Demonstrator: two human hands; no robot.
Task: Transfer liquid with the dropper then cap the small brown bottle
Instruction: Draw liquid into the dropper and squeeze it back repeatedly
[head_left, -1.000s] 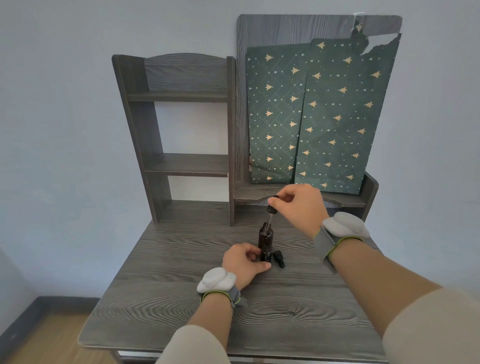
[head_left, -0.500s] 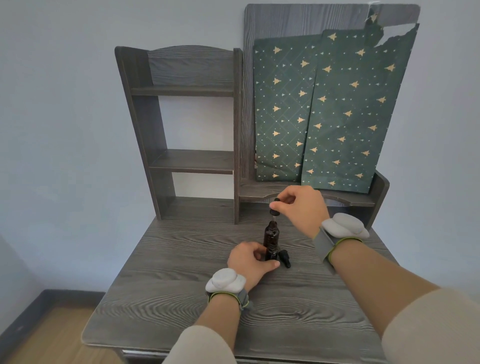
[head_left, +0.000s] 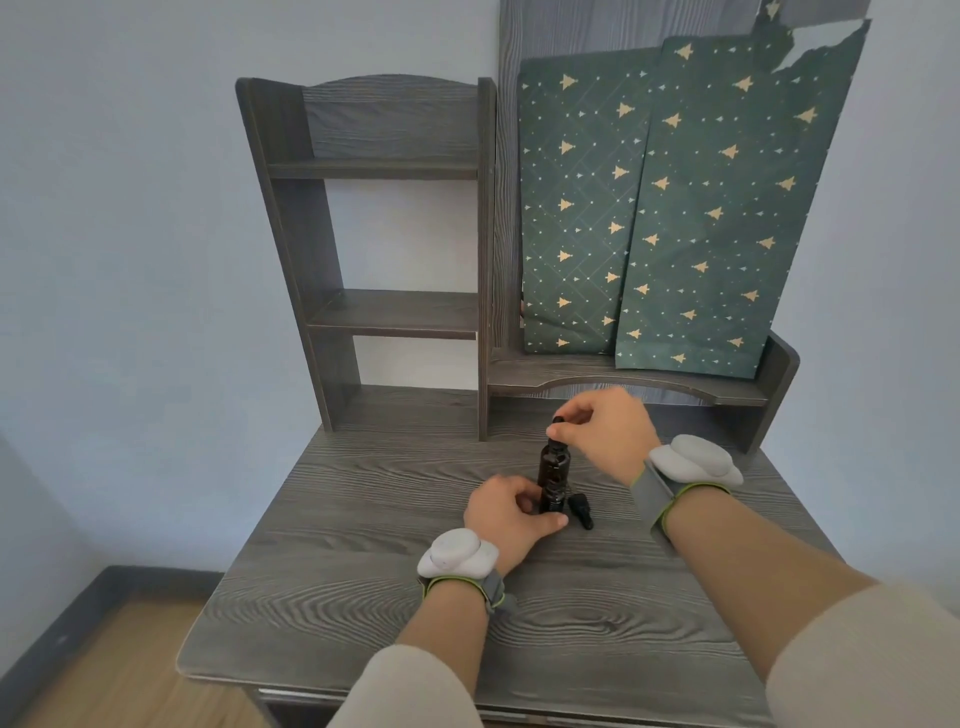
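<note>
The right hand (head_left: 610, 431) pinches the dropper (head_left: 557, 427) at the bottle (head_left: 554, 475) top. The left hand (head_left: 506, 514) grips the bottle. Capping looks left to do.

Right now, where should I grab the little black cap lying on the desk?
Pinch the black cap across its wider end, coming from above on its right side. It lies tipped over beside the brown bottle, and the left hand crowds its left.
</note>
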